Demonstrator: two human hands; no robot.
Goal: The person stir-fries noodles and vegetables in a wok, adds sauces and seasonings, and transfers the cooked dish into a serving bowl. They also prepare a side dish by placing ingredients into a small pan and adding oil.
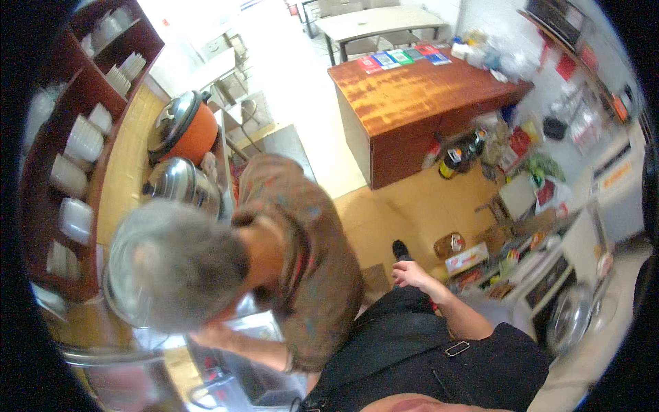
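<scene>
My right hand (412,275) hangs in front of my dark apron (412,350), near my black shoe (400,250). Its fingers are loosely bent and slightly apart, with nothing seen in them. My left hand does not show. Close on the left, another person in a brown patterned shirt (309,247) bends over a counter. That person's hand (213,336) is low over a metal-looking surface, partly blurred; what it handles I cannot make out.
An orange pot with a lid (195,134) and a silver lidded pot (184,180) stand on the left counter, beside shelves of stacked white bowls (84,141). Ahead is a wooden desk (412,96). Bottles (453,161), bags and a cardboard box (467,258) crowd the right side.
</scene>
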